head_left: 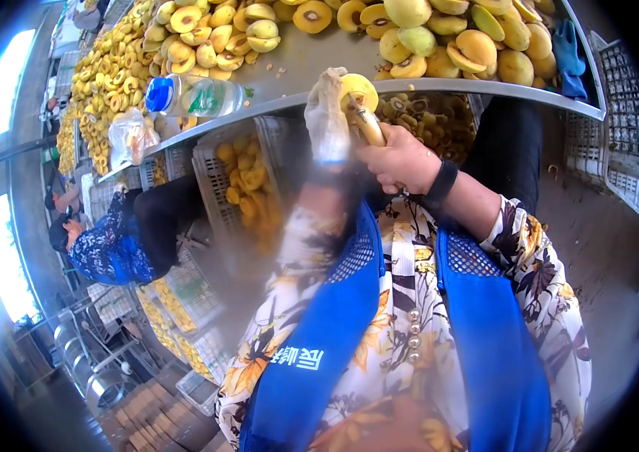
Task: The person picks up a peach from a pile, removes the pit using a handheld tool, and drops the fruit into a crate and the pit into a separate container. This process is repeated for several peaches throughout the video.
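Gripped in the gloved left hand is a yellow fruit half, held up at the near edge of the metal table. In the bare right hand, closed around its pale handle, a small tool is held with its metal end at the cut face; how deep the tip sits cannot be told. For good control, the half should be braced firmly from behind, the gloved fingers tucked clear of the tip, and the tool worked by small wrist turns rather than forced, since soft flesh would probably be torn. The cut face is bright yellow and rounded in outline, with a darker spot by the tip; whether a stone is present cannot be made out. Farther right, similar fruit is heaped; to the left, a plastic bottle is laid on its side.
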{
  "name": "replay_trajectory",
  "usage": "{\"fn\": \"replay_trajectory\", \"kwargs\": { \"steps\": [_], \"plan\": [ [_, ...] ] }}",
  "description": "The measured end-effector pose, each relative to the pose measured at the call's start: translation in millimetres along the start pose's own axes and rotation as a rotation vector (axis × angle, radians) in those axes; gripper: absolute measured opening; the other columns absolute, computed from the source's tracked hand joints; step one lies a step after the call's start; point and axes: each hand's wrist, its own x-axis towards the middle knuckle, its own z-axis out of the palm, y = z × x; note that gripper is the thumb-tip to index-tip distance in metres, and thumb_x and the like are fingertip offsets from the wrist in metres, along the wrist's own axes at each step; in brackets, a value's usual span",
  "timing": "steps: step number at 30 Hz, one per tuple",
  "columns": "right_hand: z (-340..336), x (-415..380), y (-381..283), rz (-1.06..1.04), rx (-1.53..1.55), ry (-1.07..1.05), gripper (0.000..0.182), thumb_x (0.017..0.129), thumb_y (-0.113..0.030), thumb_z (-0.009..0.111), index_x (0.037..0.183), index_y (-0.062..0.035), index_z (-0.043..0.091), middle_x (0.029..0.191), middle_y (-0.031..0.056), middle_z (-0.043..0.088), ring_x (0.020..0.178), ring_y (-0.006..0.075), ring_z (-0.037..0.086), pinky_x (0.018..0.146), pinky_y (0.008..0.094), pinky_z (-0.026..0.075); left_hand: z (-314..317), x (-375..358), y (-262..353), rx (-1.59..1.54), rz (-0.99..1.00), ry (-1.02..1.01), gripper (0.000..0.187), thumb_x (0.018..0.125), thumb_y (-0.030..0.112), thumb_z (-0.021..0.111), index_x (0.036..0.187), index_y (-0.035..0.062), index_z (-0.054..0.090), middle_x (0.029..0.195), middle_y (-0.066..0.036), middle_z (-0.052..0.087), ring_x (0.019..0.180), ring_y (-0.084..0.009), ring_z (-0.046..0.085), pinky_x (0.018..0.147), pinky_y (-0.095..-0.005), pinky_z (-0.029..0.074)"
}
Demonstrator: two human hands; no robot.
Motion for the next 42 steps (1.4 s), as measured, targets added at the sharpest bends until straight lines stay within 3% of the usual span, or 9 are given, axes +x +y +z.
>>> {"fn": "replay_trajectory", "kwargs": {
  "steps": [3,6,11,21,23,29,33,37,42],
  "plan": [
    [-2,2,5,0.062,0.166,-0.046,0.011,0.081,-0.008,0.054,0.084,-0.0091,0.043,0.055,-0.0037,0.038,0.037,0.005,0.033,0.033,0.0216,0.032,-15,19,-11,-0.383,-0.328,-0.198,0.043,0.083,0.043,0.058,0.104,0.0063,0.052,0.087,-0.012,0.059,0.069,-0.0256,0.059,0.058,-0.0351,0.051],
    [-2,3,4,0.086,0.184,-0.05,0.012,0.081,-0.006,0.053,0.083,-0.0104,0.043,0.055,-0.0045,0.037,0.038,0.0044,0.032,0.034,0.0215,0.031,-20,17,-13,-0.435,-0.343,-0.276,0.043,0.082,0.043,0.06,0.104,0.0066,0.052,0.088,-0.012,0.06,0.073,-0.0253,0.059,0.061,-0.0349,0.052],
    [1,1,6,0.129,0.179,-0.064,0.011,0.079,-0.004,0.051,0.086,-0.0084,0.044,0.056,-0.003,0.039,0.037,0.006,0.034,0.033,0.0221,0.032,-22,10,-28,-0.517,-0.269,-0.076,0.037,0.083,0.038,0.06,0.101,0.0059,0.054,0.087,-0.01,0.059,0.075,-0.0227,0.059,0.062,-0.0327,0.051],
    [17,12,20,-0.129,-0.666,0.355,0.013,0.077,-0.007,0.047,0.087,-0.0001,0.047,0.058,0.0048,0.049,0.037,0.0125,0.045,0.031,0.0259,0.036,-13,8,-20,-0.244,-0.179,0.125,0.031,0.079,0.031,0.066,0.09,0.0031,0.059,0.077,-0.005,0.057,0.065,-0.0136,0.054,0.054,-0.0253,0.045],
    [15,10,18,-0.031,-0.415,0.246,0.009,0.078,-0.008,0.049,0.086,-0.0026,0.047,0.057,0.002,0.046,0.036,0.0112,0.042,0.031,0.0251,0.034,-23,19,-42,-0.089,0.049,0.05,0.031,0.079,0.03,0.067,0.09,0.0027,0.059,0.077,-0.005,0.058,0.064,-0.0118,0.053,0.053,-0.0245,0.044],
    [9,1,1,0.254,0.249,-0.151,0.006,0.085,-0.006,0.048,0.086,-0.0106,0.044,0.053,-0.0063,0.033,0.036,0.0037,0.029,0.032,0.0194,0.023,-8,7,-9,-0.068,-0.062,0.208,0.021,0.074,0.019,0.073,0.076,0.0006,0.063,0.063,-0.006,0.059,0.05,-0.011,0.053,0.042,-0.0225,0.042],
    [-1,6,5,0.324,0.438,-0.322,0.005,0.087,-0.006,0.044,0.088,-0.0101,0.046,0.053,-0.0066,0.031,0.035,0.0034,0.027,0.032,0.02,0.024,-12,4,-10,-0.231,-0.063,0.059,0.023,0.073,0.022,0.073,0.078,0.0019,0.063,0.065,-0.005,0.059,0.052,-0.0108,0.052,0.044,-0.0243,0.042],
    [5,10,16,0.198,0.331,-0.19,0.004,0.085,-0.006,0.047,0.089,-0.0077,0.048,0.054,-0.0051,0.036,0.034,0.0047,0.029,0.032,0.0209,0.025,-23,14,-29,-0.28,-0.132,0.059,0.029,0.075,0.03,0.071,0.08,0.0029,0.061,0.069,-0.004,0.058,0.058,-0.0115,0.053,0.048,-0.0255,0.044],
    [7,24,50,-0.158,-0.265,0.088,0.004,0.08,-0.002,0.047,0.082,-0.0052,0.049,0.056,-0.0018,0.044,0.035,0.0063,0.033,0.032,0.0222,0.027,-25,-1,-6,-0.347,-0.341,-0.016,0.034,0.076,0.037,0.069,0.082,0.0049,0.061,0.072,-0.004,0.058,0.06,-0.012,0.053,0.052,-0.0255,0.045]
  ]
}}
